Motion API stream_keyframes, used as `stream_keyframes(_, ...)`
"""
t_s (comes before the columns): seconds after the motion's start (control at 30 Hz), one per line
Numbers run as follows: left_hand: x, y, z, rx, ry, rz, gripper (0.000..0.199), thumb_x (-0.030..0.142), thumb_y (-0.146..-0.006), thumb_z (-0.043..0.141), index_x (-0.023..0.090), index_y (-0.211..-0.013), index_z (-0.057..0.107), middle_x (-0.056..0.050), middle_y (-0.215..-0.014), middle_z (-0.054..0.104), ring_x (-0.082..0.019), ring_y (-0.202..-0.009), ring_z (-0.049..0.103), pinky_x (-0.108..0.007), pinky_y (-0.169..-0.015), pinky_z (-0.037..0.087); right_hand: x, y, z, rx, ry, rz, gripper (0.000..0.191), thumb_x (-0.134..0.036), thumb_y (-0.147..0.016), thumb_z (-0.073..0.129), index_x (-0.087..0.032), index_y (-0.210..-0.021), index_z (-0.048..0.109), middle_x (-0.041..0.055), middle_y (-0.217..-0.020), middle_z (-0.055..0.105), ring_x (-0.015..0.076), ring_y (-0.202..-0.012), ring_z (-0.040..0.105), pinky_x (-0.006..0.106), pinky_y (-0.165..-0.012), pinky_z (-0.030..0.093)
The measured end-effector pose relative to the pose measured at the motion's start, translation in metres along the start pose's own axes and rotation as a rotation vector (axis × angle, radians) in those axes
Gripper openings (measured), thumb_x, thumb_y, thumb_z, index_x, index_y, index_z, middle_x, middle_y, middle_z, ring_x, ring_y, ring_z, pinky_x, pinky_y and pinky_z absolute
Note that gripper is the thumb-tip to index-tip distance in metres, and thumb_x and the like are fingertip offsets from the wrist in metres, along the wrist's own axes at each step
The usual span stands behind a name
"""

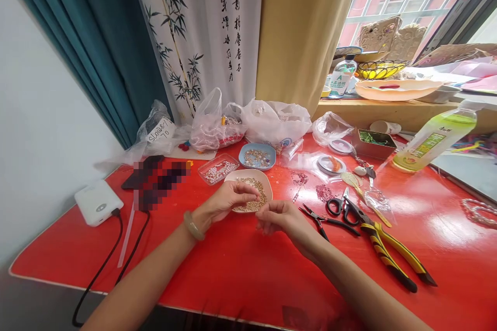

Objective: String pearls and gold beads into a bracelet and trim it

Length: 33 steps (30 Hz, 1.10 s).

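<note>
My left hand (233, 197), with a bangle (193, 226) on its wrist, hovers at the front left of a pale dish (265, 178) of small gold beads (248, 206). Its thumb and fingers are pinched together over the beads. Just right of the dish's front edge is my right hand (277, 219), thumb and fingers also drawn together. Whatever either pinch holds is too small to make out. Behind the dish sit a blue dish (241, 155) of mixed beads and a clear box (205, 173) of pale beads.
Right of my right hand lie small black-handled pliers (321, 222), scissors (341, 209) and large yellow-black pliers (382, 248). A drink bottle (433, 137) leans farther right. Plastic bags (274, 119) line the back. A white device (97, 199) with a cable is at left.
</note>
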State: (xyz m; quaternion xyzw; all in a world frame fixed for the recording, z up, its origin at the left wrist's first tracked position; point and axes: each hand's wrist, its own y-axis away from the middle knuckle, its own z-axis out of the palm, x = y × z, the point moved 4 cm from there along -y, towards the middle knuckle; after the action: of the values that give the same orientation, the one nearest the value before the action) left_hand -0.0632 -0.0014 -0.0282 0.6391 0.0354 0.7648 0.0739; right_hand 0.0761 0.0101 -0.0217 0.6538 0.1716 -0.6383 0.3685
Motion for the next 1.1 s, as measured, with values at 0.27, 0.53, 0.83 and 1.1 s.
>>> stream_keyframes(0.27, 0.0, 0.0005, 0.0001, -0.002, 0.004, -0.002, 0.019, 0.024, -0.056, 0.072, 0.013, -0.071, 0.067, -0.003, -0.073, 0.065, -0.011, -0.069, 0.057, -0.021, -0.064, 0.042, -0.0016, 0.0005, 0.0009, -0.002, 0.017, -0.006, 0.018, -0.03, -0.064, 0.061, -0.014, -0.057, 0.059, 0.0009, -0.055, 0.063, 0.0073, -0.046, 0.051, 0.02, -0.05, 0.038)
stream_keyframes(0.53, 0.0006, 0.0014, -0.0001, -0.011, -0.019, 0.007, 0.017, 0.024, -0.057, 0.071, 0.014, -0.071, 0.066, -0.003, -0.072, 0.065, -0.011, -0.069, 0.056, -0.021, -0.065, 0.042, 0.0, 0.0001, -0.0007, -0.004, 0.006, -0.002, 0.019, -0.031, -0.063, 0.062, -0.014, -0.058, 0.058, 0.0012, -0.056, 0.063, 0.008, -0.047, 0.051, 0.021, -0.051, 0.038)
stream_keyframes(0.83, 0.0062, 0.0011, 0.0009, 0.028, -0.137, 0.121, 0.02, 0.024, -0.057, 0.072, 0.014, -0.071, 0.063, -0.003, -0.075, 0.064, -0.013, -0.073, 0.057, -0.025, -0.07, 0.042, 0.0012, -0.0023, -0.0019, 0.01, 0.002, 0.009, 0.016, -0.029, -0.063, 0.06, -0.014, -0.058, 0.056, 0.0001, -0.055, 0.06, 0.0077, -0.046, 0.05, 0.022, -0.051, 0.038)
stream_keyframes(1.1, 0.0092, 0.0006, -0.0003, 0.053, -0.309, 0.216, 0.023, 0.029, -0.059, 0.071, 0.014, -0.074, 0.062, -0.003, -0.077, 0.063, -0.013, -0.072, 0.056, -0.026, -0.07, 0.042, 0.0033, -0.0054, -0.0034, 0.046, 0.138, -0.042, 0.013, -0.026, -0.065, 0.055, -0.015, -0.058, 0.055, -0.0017, -0.052, 0.057, 0.0073, -0.043, 0.046, 0.021, -0.045, 0.034)
